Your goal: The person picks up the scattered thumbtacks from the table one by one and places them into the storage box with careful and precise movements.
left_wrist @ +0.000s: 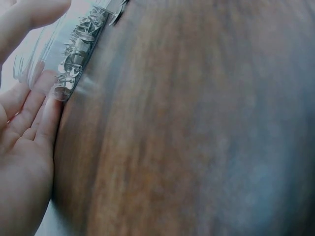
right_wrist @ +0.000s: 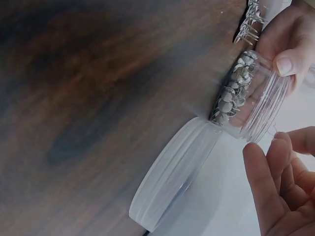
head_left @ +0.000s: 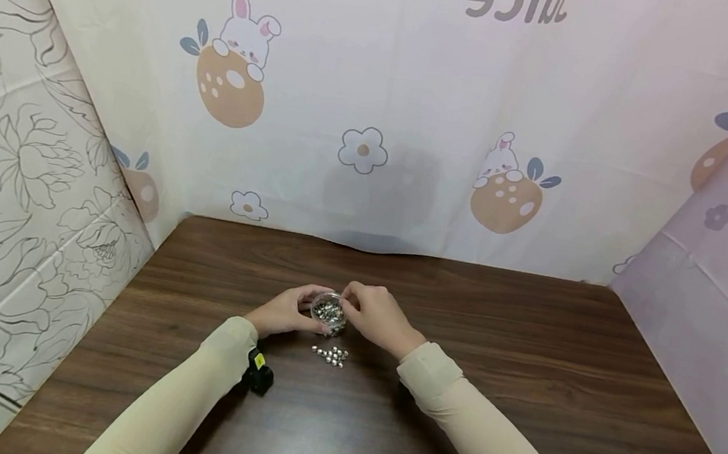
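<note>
A small clear round jar point(right_wrist: 268, 105) stands on the table, its bottom filled with silver thumbtacks point(head_left: 328, 310). My left hand point(head_left: 283, 314) grips the jar from the left, thumb on the near side and fingers around the far side. At the jar's right rim is my right hand point(head_left: 382, 320), its thumb and index fingertips brought together. A thin pin-like line shows by those fingertips in the right wrist view; it looks like a thumbtack's point. Just in front of the jar, several loose thumbtacks point(head_left: 331, 357) lie on the table with their pins up.
A clear round lid point(right_wrist: 172, 172) lies beside the jar in the right wrist view. The brown wooden table point(head_left: 520, 401) reaches back to a printed curtain point(head_left: 414, 111). A black wrist camera point(head_left: 258, 378) sits under the left cuff.
</note>
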`<state>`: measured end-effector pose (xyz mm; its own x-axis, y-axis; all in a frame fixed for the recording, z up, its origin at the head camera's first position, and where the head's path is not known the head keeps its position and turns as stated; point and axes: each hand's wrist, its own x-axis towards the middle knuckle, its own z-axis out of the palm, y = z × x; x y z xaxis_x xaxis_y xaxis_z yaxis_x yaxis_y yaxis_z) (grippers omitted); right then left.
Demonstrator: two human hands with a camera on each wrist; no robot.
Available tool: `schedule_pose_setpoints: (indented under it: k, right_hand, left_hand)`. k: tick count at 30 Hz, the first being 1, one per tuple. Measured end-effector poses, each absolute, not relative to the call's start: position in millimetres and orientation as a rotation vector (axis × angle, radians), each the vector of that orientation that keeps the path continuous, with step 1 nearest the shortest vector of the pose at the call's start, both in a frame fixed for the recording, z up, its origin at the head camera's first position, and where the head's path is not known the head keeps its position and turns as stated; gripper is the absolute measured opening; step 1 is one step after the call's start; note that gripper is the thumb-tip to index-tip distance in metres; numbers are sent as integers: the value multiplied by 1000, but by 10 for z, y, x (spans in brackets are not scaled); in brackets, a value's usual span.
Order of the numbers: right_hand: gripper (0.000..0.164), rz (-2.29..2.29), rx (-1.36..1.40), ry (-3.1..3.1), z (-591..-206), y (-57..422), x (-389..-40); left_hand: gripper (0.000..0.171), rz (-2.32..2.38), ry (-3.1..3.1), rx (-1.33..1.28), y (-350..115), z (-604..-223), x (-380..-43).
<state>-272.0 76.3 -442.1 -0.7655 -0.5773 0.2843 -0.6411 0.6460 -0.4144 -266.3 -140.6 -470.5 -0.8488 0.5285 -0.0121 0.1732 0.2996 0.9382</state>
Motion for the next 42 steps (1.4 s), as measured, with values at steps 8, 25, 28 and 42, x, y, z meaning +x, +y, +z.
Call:
schedule_pose_setpoints:
  k: [8, 25, 28, 42]
  right_hand:
    - [10, 814, 990, -2802, -4423, 782, -2703]
    - [9, 815, 1129, -2807, -4466, 899, -2536]
    - [8, 808, 1155, -2789, -4465, 906, -2519]
    - [6, 673, 1379, -2847, -4477, 930, -2428]
  left_hand:
    - [67, 1568, 2254, 625, -1407, -4701, -2661]
    - [69, 1609, 2280, 566, -1414, -5005, -2813]
    - [68, 1621, 2283, 584, -1413, -4996, -2806]
    - [70, 1601, 2304, 589, -1411, -5015, -2823]
